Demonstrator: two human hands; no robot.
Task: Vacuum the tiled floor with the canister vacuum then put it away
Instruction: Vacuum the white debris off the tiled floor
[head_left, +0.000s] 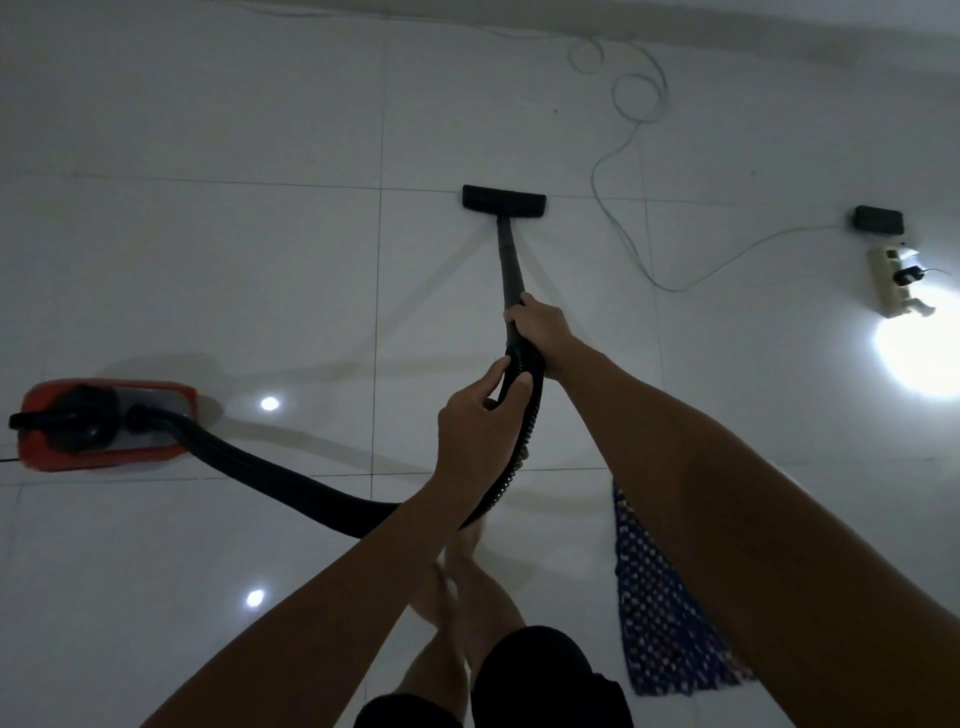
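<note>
Glossy white floor tiles (234, 270) carry the red canister vacuum (104, 423) at left, its ribbed hose (291, 483) curving up to both hands. Right hand (540, 332) grips the black wand (508, 260); left hand (480, 421) pinches the hose just below. Floor head (504, 198) lies flat ahead. Power strip (894, 280) sits far right.

1. Both forearms are bare from the lower edge of the view to the wrists; no sleeve shows on either.
2. The left hand (475, 415) and the right hand (540, 332) wear no glove, ring, watch or band that can be made out in the dim light.
3. Dark, seemingly black shorts (524, 680) cover the thighs at the bottom of the view.
4. The lower legs and feet are bare, without socks or shoes.
</note>
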